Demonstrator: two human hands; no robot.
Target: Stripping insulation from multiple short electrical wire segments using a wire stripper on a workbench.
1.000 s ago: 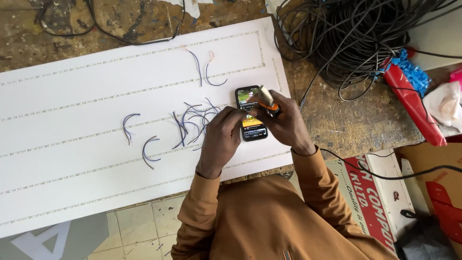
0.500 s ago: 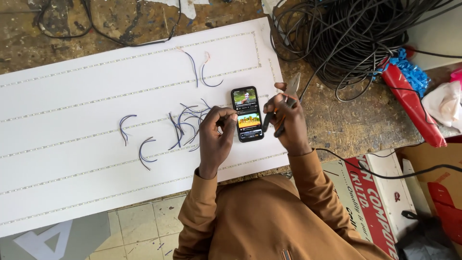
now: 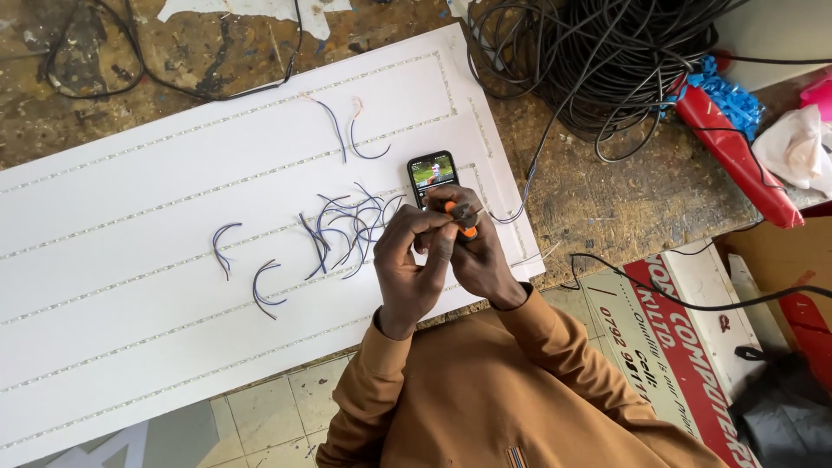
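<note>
Here the right hand (image 3: 475,251) grips orange-handled pliers (image 3: 461,217), nose pointing up-right.

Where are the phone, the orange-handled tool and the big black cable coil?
phone (image 3: 431,171), head view, on the lit screen above the hands.
orange-handled tool (image 3: 469,231), head view, on the orange grip under the fingers.
black cable coil (image 3: 598,61), head view, on the tangled middle of the bundle.

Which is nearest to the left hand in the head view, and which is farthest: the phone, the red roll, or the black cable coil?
From the left hand:
1. The phone, just above the hands on the white panel.
2. The black cable coil, at the upper right on the bench.
3. The red roll, far right, beyond the coil.
</note>
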